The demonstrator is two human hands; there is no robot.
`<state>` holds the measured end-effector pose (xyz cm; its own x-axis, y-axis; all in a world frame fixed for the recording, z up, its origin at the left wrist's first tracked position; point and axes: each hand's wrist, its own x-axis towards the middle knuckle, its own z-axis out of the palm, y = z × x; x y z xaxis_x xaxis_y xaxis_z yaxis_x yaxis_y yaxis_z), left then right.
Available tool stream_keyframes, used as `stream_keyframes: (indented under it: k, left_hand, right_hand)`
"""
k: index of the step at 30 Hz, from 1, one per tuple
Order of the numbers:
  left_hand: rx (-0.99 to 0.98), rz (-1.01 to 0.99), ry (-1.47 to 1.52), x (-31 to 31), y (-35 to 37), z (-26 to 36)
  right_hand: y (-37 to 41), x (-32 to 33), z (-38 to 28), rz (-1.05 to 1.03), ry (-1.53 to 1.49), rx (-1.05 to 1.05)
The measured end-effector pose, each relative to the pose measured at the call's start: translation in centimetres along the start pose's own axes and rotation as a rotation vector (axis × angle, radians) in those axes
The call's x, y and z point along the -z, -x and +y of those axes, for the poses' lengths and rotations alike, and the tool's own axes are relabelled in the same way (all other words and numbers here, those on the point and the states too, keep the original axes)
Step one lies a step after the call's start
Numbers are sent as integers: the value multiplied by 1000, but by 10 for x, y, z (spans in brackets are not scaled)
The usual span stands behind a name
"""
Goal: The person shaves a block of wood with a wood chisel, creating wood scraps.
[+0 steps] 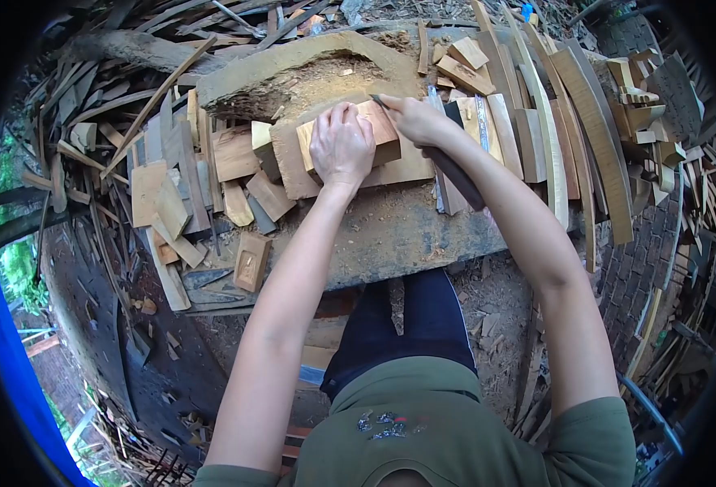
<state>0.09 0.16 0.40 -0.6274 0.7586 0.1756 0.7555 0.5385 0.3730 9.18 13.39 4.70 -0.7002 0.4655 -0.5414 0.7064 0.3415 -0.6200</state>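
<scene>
My left hand (341, 144) is closed over the top of a squared wooden block (384, 134), its fingers curled along the far edge. That block rests on a thicker, rough wooden slab (297, 180). At the block's right end, my right hand (419, 120) pinches a thin thing with a dark green tip (376, 99); I cannot tell what kind it is, as the fingers hide most of it. Below my right wrist shows a long, dark, slightly curved piece (457, 177), partly covered by the forearm.
A worn workbench (374, 247) carries sawdust and offcuts. Left of the slab lies a small block with a carved recess (251, 261). Long curved wooden strips (593, 130) line the right side. A hollowed log piece (317, 69) sits behind, with scrap wood heaped around.
</scene>
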Motion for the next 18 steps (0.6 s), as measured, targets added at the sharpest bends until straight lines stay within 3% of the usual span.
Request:
stream_keyframes:
  k: [1,3,4,5,7,8,9,11,18]
  left_hand:
    - [8,6,-4,-2,0,-7]
    - [112,-78,397,0,-8,-25]
    - [71,-182,532,12,-12,-37]
    - [72,-181,536,22,-9,-45]
    - [-196,-347,109,41,2,-54]
    - [-211,-359,172,35,12,-62]
    - [-207,-348,174,29,20,-63]
    - [-153,-195,159,18,33,-51]
    - [-29,-144,6,17,54,-24]
  right_hand:
    - [5,2,4,-5,4,8]
    - [13,9,7,-3,-33,71]
    - [21,15,-2,-10,6,62]
    - [28,20,-11,-10,10,61]
    - [38,27,-26,-79,17,153]
    - [46,29,-34,-135,62,125]
    - [49,23,-28,-135,152,133]
    - [47,-4,13,74,469,261]
    - [88,-5,11,152,618,220]
